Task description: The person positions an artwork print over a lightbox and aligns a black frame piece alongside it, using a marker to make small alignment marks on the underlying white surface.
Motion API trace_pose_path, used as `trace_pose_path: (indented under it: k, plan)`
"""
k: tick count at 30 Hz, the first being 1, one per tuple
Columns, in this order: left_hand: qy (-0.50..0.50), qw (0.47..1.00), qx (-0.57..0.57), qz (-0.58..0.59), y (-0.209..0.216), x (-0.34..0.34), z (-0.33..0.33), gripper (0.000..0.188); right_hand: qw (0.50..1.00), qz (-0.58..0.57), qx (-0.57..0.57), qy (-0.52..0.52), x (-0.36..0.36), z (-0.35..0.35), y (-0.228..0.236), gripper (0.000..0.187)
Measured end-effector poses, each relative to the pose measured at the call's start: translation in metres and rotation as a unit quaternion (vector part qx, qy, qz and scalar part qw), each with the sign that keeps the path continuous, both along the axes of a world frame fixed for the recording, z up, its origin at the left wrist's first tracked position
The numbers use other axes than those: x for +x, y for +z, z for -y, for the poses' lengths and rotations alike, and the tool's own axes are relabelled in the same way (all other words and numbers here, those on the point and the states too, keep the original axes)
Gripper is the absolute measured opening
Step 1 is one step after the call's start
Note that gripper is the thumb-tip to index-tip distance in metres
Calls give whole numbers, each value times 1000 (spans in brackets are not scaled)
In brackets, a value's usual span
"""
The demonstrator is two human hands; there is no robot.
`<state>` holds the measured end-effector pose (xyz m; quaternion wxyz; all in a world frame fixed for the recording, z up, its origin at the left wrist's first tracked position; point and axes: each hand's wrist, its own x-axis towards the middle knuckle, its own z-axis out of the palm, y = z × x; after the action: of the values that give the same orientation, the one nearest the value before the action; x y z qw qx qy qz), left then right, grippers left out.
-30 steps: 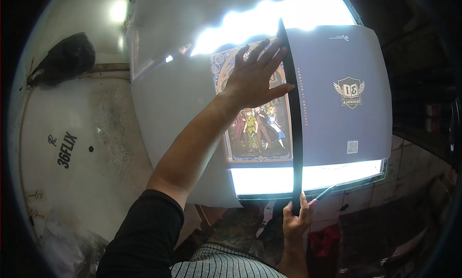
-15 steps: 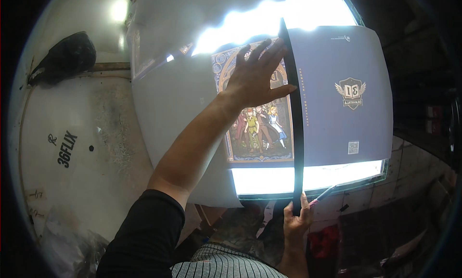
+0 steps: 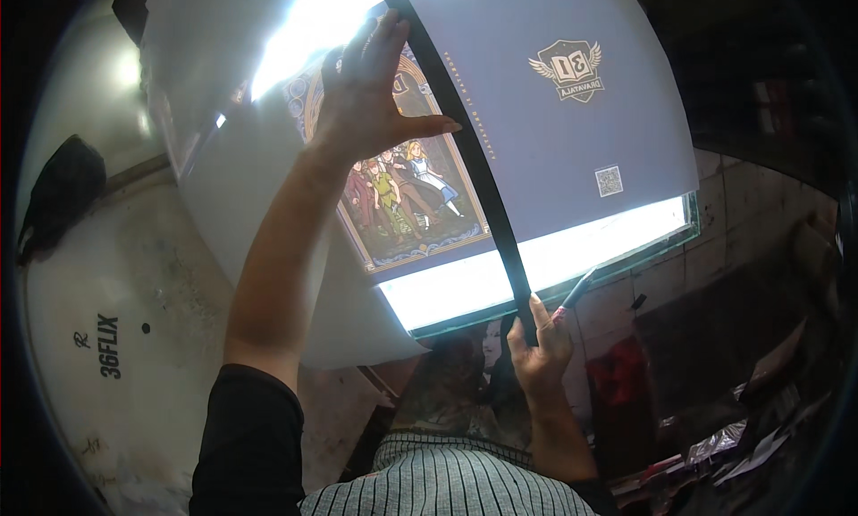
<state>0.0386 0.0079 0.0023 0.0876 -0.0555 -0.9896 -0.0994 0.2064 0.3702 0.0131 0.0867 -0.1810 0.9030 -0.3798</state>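
A long black straight strip (image 3: 492, 190), like a ruler, lies across a large printed sheet (image 3: 545, 141) on a lit glass-topped light table (image 3: 617, 239). The sheet is dark blue with a winged crest, beside a panel of illustrated figures (image 3: 407, 190). My left hand (image 3: 362, 96) lies on the far part of the strip, fingers stretched out, thumb pressing on it. At the near end, just beyond the glass edge, my right hand (image 3: 543, 346) grips the strip. A slim pen-shaped tool (image 3: 576, 291) sticks out between its fingers, pointing away to the right.
The glass edge (image 3: 639, 251) of the light table runs along the near side. A pale marked board (image 3: 170, 337) stands to the left, with a black bag (image 3: 67, 190) on it. A red item (image 3: 615, 373) and dark stacked material (image 3: 706, 324) are at the lower right.
The view has shifted and turned, so the sheet, strip and left hand appear further left and tilted. Both hands stay on the strip, and the tool remains in the right hand.
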Motion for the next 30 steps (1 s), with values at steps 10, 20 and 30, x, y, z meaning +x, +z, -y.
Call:
trace_pose_path:
  k: [10,20,30]
  plan:
    - [-1,1000,-13,2,1,1,2,126,1000,-10,4,-5,-2,1,0,51]
    - [-2,1000,-4,-4,1,0,2,124,1000,-6,-9,-8,-2,1,-3,52]
    - [24,998,-4,55,9,3,6,129,1000,-27,12,10,-1,1,0,52]
